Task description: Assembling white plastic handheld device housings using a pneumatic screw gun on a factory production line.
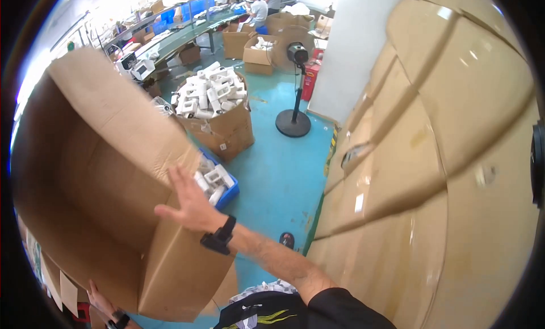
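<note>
A large open cardboard box (102, 176) fills the left side, tilted so that its hollow inside faces me. My right hand (190, 201) lies on the edge of its upper flap, fingers stretched and spread, thumb held apart. A black band with a dark block circles that wrist. Low at the left, my left hand (101, 300) grips the box's lower edge; part of its fingers is hidden. Just behind the box, a blue bin (228, 195) holds white plastic housings (213, 178).
Beyond stands a cardboard carton (227, 133) heaped with white plastic parts (210, 93). A pedestal fan (295, 85) stands near a white pillar (355, 57). Flattened or stacked cardboard (397, 187) walls off the right side. At the back, people work by a long green table (176, 39).
</note>
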`<state>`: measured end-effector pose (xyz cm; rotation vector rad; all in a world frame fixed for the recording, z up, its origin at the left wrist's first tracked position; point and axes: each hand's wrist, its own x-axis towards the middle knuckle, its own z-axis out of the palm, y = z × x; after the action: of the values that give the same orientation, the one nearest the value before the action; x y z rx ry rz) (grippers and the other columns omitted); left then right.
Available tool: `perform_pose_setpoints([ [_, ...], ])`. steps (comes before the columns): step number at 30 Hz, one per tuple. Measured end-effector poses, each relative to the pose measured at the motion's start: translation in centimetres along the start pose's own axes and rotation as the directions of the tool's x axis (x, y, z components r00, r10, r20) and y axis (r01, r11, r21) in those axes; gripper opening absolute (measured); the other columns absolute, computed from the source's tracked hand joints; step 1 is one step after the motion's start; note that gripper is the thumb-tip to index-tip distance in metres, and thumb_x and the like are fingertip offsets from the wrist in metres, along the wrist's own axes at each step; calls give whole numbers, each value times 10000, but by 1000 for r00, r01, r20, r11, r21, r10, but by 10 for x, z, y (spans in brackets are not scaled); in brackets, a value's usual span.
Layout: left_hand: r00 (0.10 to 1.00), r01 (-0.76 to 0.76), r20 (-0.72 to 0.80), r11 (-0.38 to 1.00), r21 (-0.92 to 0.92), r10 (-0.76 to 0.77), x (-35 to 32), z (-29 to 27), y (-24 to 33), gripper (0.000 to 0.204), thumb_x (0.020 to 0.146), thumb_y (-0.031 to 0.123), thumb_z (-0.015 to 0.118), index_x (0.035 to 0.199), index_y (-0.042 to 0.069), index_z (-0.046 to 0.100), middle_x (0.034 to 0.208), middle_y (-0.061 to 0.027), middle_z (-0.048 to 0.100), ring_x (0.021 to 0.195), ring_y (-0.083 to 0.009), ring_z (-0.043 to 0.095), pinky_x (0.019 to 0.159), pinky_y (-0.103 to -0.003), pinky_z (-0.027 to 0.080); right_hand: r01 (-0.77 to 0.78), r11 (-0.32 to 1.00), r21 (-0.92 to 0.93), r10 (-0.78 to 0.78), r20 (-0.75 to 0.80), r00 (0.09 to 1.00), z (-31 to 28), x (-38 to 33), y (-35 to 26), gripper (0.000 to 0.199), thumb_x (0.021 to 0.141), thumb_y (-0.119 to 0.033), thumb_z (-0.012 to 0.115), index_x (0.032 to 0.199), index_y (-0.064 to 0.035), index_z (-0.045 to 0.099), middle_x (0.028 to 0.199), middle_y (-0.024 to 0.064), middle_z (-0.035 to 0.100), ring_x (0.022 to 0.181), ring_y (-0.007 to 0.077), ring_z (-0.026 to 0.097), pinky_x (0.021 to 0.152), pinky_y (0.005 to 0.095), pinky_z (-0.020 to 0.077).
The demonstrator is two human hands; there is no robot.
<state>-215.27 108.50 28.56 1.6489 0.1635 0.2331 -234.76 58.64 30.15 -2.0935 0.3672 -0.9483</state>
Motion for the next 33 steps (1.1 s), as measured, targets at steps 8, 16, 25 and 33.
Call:
perform_pose_setpoints([
  [8, 936, 64, -351, 984, 168, -1, -84, 154, 62, 484, 976, 346, 651, 1303, -10, 626, 1243, -143, 669, 1040, -268, 665, 858, -379, 577, -46, 891, 452, -139, 367, 920, -61, 201, 89, 576, 893, -91, 659, 1434, -28, 470, 1315, 251, 590, 1186, 434, 588, 999, 449, 494],
  [16, 874, -168, -484, 965, -204, 50, -55, 268, 30, 503, 953, 381, 702, 1282, 6, 645, 1207, -129, 682, 982, -288, 689, 843, -389, 590, 120, 822, 557, -356, 337, 872, -62, 377, 217, 675, 859, -129, 727, 1465, -35, 446, 1493, 245, 441, 1362, 421, 461, 1108, 449, 421],
  [25, 730, -36, -681, 993, -115, -52, 30, 525, 107, 566, 941, 417, 707, 1285, -28, 640, 1284, -136, 649, 1099, -288, 646, 931, -405, 557, 240, 796, 556, -452, 280, 847, -43, 630, 349, 684, 860, -103, 702, 1474, -19, 414, 1453, 240, 484, 1319, 412, 491, 1091, 450, 433],
  [33, 486, 100, -871, 987, 129, 64, -37, 733, 138, 589, 968, 385, 672, 1367, -41, 592, 1337, -140, 628, 1131, -250, 631, 998, -366, 516, -36, 654, 756, -478, 450, 755, -14, 782, 481, 614, 961, -263, 677, 1472, -9, 450, 1437, 216, 537, 1320, 331, 536, 1102, 399, 421],
])
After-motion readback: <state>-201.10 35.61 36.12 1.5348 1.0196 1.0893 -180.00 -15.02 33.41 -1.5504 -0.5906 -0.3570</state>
